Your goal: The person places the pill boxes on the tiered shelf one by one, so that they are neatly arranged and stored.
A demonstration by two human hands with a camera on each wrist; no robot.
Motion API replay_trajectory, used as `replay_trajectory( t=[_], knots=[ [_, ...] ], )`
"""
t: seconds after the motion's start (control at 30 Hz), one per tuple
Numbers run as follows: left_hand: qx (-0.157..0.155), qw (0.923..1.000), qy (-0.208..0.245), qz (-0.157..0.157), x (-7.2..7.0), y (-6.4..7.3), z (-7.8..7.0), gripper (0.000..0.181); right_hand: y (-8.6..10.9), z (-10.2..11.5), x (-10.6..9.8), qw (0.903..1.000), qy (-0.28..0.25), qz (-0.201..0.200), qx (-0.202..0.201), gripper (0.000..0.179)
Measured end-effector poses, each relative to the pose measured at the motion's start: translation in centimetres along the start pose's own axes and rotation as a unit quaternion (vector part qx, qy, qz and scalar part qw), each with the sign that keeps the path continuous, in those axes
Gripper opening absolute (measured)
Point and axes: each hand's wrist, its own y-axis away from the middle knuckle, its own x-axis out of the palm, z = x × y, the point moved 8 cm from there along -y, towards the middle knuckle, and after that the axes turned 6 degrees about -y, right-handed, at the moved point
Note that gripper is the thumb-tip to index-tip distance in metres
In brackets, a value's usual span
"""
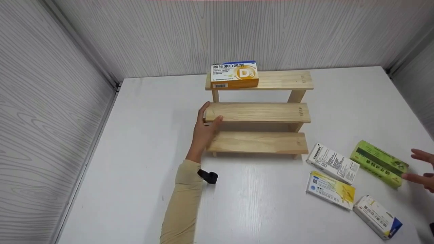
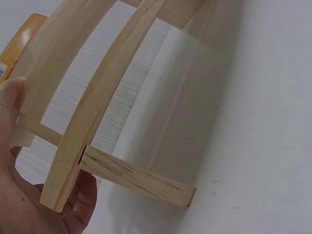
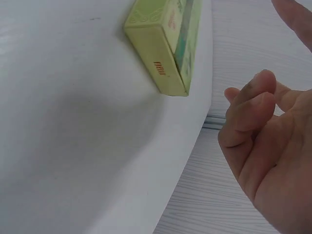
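A three-tier wooden step rack point(image 1: 257, 112) stands on the white table. My left hand point(image 1: 203, 134) grips the left end of its middle tier, the thumb on the board's top and fingers round the end; the left wrist view shows the same hand point(image 2: 29, 204) against the wood. On the top tier, at the left, sits an orange and white vitamin D box point(image 1: 234, 76), a blue edge showing behind it. At the right, my right hand point(image 1: 425, 179) hovers by a green medicine box point(image 1: 379, 164), thumb and fingers apart. In the right wrist view, this hand point(image 3: 273, 141) holds nothing.
Left of the green box lie a white printed box point(image 1: 333, 162) and a yellow and white box point(image 1: 330, 190). A white box with a blue corner point(image 1: 377, 217) is nearer the front. Grey wood-grain panels point(image 1: 237, 34) enclose the table at the back and sides.
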Motion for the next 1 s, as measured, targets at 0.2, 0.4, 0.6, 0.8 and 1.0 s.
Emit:
replay_trajectory(
  t=[0.2, 0.4, 0.6, 0.8, 1.0],
  knots=[
    [-0.006, 1.0, -0.003, 0.002, 0.1, 0.0, 0.0, 0.076, -0.7, -3.4, 2.9, 0.9981, -0.018, 0.016, 0.056, 0.109],
    [-0.006, 1.0, 0.006, 0.004, 0.1, 0.0, 0.1, 0.074, -0.8, -2.9, 3.7, 0.9983, -0.031, 0.034, 0.034, 0.114],
    [-0.005, 0.9999, 0.01, 0.006, 0.1, 0.0, 0.1, 0.071, -0.2, -1.0, 3.5, 0.9967, -0.028, 0.061, 0.045, 0.116],
    [-0.002, 1.0, 0.006, 0.002, 0.1, -0.1, 0.0, 0.073, -0.3, -0.8, 3.7, 0.9971, -0.044, 0.05, 0.037, 0.115],
    [0.0, 0.9999, -0.013, -0.007, -0.1, 0.0, -0.2, 0.071, -0.2, 0.3, 3.5, 0.998, -0.045, 0.034, 0.029, 0.094]
  ],
)
